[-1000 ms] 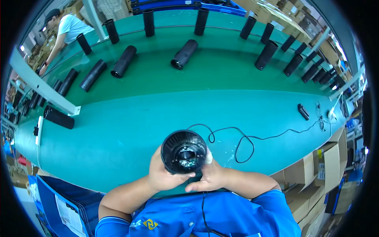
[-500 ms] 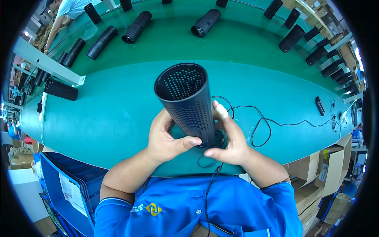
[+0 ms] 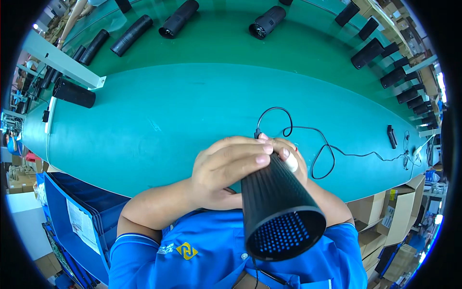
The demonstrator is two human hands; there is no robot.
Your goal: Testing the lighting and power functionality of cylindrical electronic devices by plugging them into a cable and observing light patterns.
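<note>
A black perforated cylinder housing (image 3: 269,192) is tilted with its wide open end toward my chest; light shows through its small holes. My left hand (image 3: 226,164) wraps its far end from the left, fingers laid across the top and thumb underneath. On the right side of that same end, my right hand (image 3: 292,156) grips it; one finger has a white wrapping. A black cable (image 3: 308,127) rises to a plug (image 3: 257,133) at the fingertips. Whether the plug sits in the housing is hidden by my hands.
Across the green bench (image 3: 144,111), several black cylinders lie along the far strip, such as one cylinder (image 3: 267,22). Another cylinder (image 3: 74,92) rests beside a white post (image 3: 65,62). A small black device (image 3: 391,137) lies right. Blue bins (image 3: 72,212) and cardboard boxes (image 3: 390,207) flank me.
The housing has swung over, its open end going from facing away and up to pointing at my chest. My hands have shifted to its far end, and the cable plug now shows there.
</note>
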